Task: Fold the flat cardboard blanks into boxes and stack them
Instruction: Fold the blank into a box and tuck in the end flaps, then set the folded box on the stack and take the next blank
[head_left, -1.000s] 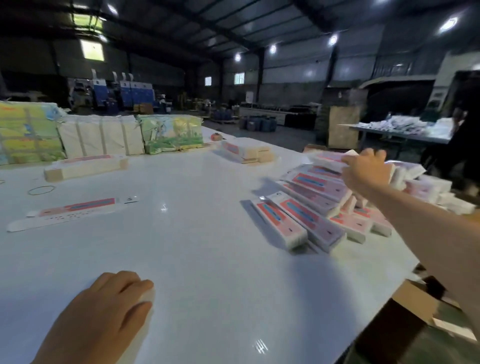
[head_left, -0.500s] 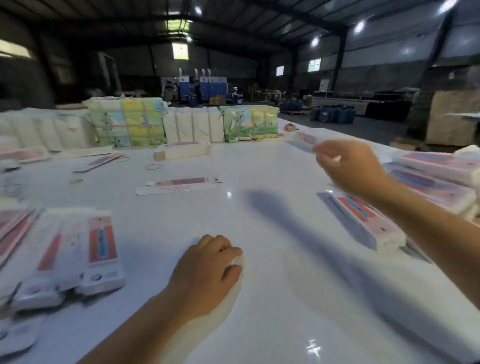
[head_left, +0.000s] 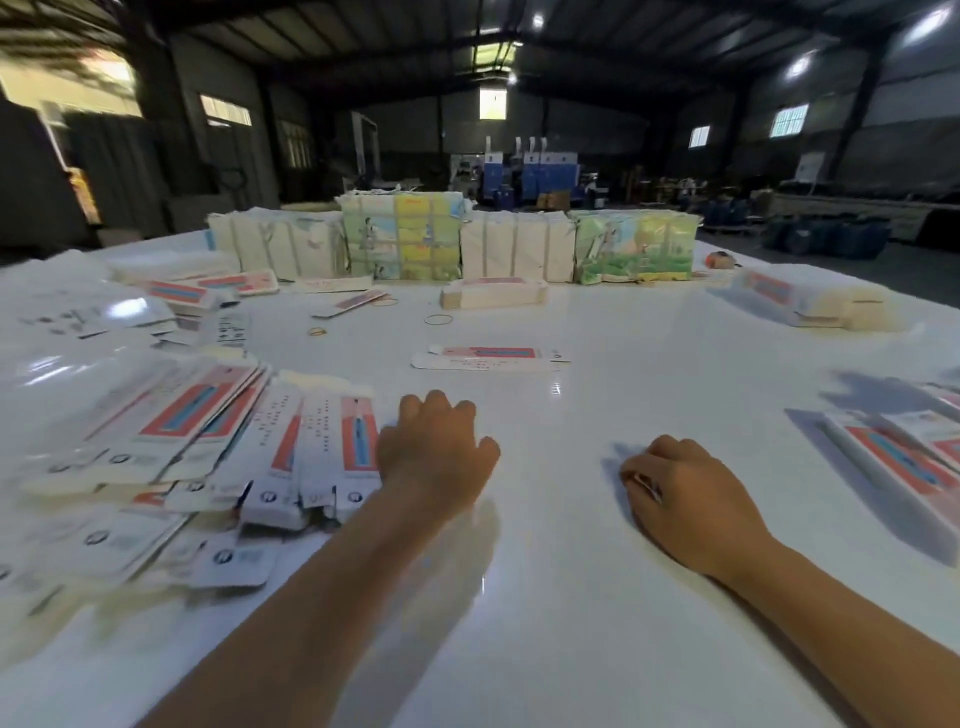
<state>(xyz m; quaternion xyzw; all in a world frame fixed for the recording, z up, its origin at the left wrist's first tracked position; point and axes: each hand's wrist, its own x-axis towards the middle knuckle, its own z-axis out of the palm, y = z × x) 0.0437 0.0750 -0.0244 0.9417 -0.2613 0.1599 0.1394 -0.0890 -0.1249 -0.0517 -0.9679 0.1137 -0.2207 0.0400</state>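
Fanned heap of flat red-and-white cardboard blanks (head_left: 218, 447), table's left edge; left hand (head_left: 436, 457) beside it, grip loosely curled, empty; right hand (head_left: 691, 499) mid-table, grip cannot be told; folded white-and-red boxes (head_left: 893, 457), right edge. Advice: lift the single topmost blank by its near end

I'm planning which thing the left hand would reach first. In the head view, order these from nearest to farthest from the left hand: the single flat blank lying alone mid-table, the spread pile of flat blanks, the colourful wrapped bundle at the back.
1. Spread pile of flat blanks, right beside the left hand, on its left.
2. Single flat blank, ahead at mid-table.
3. Colourful wrapped bundle, along the table's far edge.
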